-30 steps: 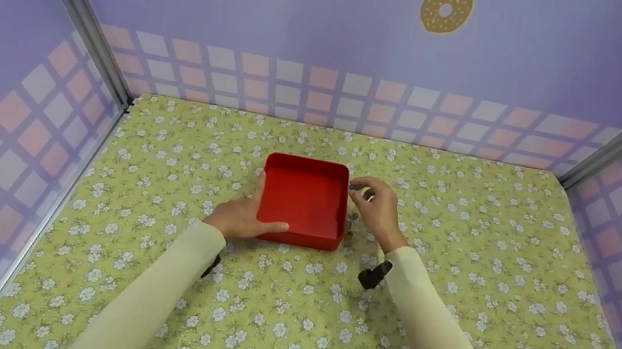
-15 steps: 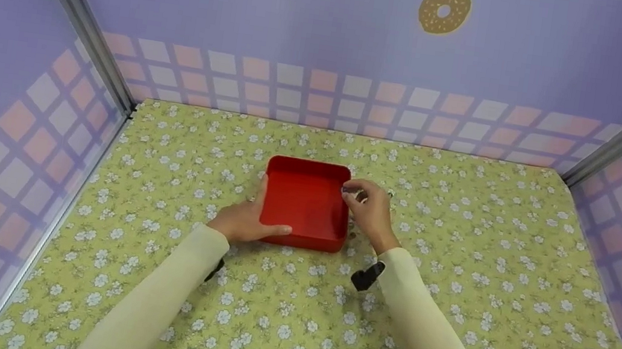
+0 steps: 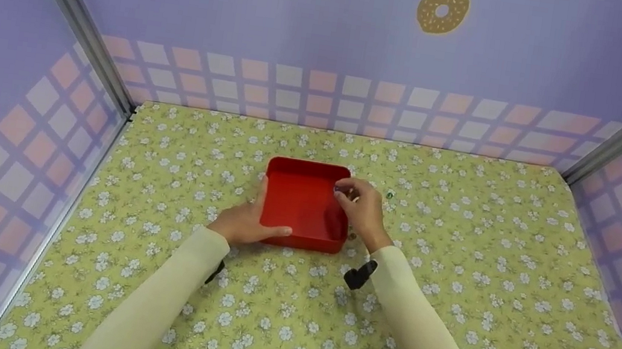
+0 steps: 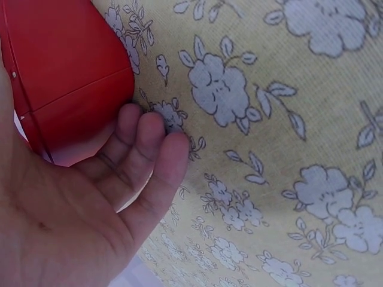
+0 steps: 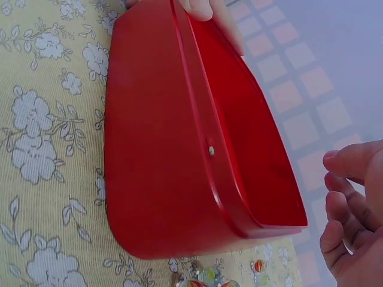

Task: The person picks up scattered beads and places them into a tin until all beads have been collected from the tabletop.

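A square red box (image 3: 307,241) with no lid stands on the flowered cloth in the head view. My left hand (image 3: 244,220) grips its near left corner, thumb over the front rim and fingers along the left wall. Past the right rim, my right hand (image 3: 364,206) pinches a small bluish marble (image 3: 337,189) between thumb and fingertips, above the box's inside. The right wrist view shows the box's outer wall and the curled fingers of this hand; the marble is hidden there. In the left wrist view, several fingers rest low beside the red wall.
Several loose glass marbles (image 5: 258,265) lie on the cloth (image 3: 498,225) by the box's right side. One marble (image 3: 390,194) shows behind the right hand, another marble (image 3: 352,236) close to the wall. Purple panels (image 3: 331,31) enclose the back and sides.
My right hand has moved left from outside the box's right wall to over its inside, with the marble between its fingertips. My left hand keeps its hold on the box.
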### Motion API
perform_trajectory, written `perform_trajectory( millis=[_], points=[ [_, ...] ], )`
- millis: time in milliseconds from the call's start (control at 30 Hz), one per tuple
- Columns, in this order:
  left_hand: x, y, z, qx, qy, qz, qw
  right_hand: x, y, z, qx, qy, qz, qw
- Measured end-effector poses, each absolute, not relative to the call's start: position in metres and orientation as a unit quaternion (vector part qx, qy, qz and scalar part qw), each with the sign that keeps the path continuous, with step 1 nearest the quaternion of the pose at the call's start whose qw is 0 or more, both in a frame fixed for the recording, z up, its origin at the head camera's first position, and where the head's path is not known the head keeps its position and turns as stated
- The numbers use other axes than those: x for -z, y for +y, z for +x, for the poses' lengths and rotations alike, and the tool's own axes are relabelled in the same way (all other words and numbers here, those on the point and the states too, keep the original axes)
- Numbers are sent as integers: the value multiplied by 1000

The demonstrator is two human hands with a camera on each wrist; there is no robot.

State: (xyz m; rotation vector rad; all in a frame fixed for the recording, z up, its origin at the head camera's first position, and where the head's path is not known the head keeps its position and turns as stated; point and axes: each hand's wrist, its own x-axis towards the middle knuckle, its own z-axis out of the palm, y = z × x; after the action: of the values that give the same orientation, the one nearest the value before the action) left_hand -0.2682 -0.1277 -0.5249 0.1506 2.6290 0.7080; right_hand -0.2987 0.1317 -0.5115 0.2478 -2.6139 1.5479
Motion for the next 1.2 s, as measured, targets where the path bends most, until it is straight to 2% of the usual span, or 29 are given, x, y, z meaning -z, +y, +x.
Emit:
perform_trajectory(
  millis=[433, 1200],
  points=[
    [526, -128, -268, -269, 935, 55, 226, 514, 115, -300, -487, -868, 83, 47],
    [524, -128, -267, -261, 939, 50, 216, 518, 100, -301, -487, -866, 108, 40]
  ],
)
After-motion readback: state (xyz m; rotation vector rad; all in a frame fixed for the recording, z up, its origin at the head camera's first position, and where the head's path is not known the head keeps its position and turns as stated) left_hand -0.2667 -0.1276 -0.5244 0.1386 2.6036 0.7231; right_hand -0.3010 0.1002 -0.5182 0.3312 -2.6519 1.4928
